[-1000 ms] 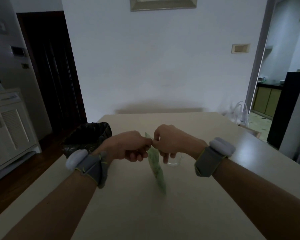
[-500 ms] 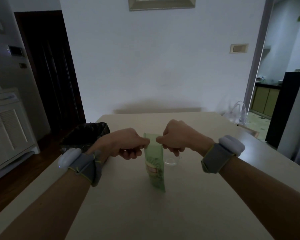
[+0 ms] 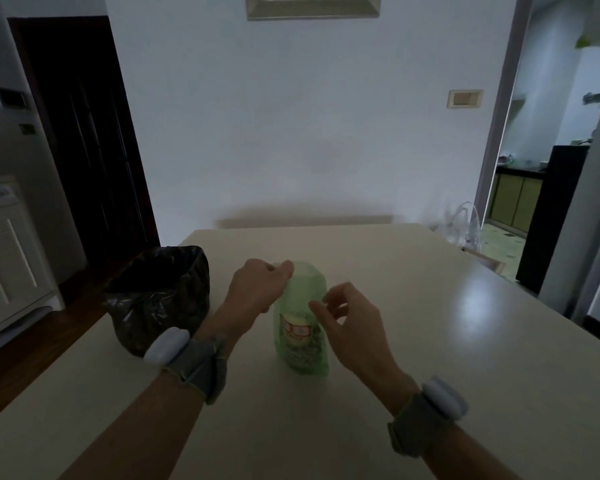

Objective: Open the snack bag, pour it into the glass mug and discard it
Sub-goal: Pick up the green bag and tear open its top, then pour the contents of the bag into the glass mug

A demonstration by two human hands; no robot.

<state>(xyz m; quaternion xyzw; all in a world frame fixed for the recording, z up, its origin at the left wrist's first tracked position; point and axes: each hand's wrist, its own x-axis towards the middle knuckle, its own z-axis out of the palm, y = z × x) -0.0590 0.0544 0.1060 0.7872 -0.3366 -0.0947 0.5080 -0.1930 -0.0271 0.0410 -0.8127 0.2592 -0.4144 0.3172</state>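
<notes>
The green snack bag (image 3: 300,336) stands upright on the table (image 3: 430,341), and its top looks puffed out and rounded. My left hand (image 3: 257,289) pinches the bag's top left corner. My right hand (image 3: 350,323) hovers at the bag's right side, lower than the left, with its fingers loosely curled and apart. Its thumb tip touches the bag's right edge. The glass mug is hidden behind my right hand and the bag.
A bin lined with a black plastic bag (image 3: 160,296) stands at the table's left edge, close to my left wrist. A dark doorway is at the back left and a white cabinet (image 3: 4,254) at the far left.
My right hand has let go of the bag's top and dropped to its right side. The bag has turned to face me and its top has spread. My left hand keeps its pinch.
</notes>
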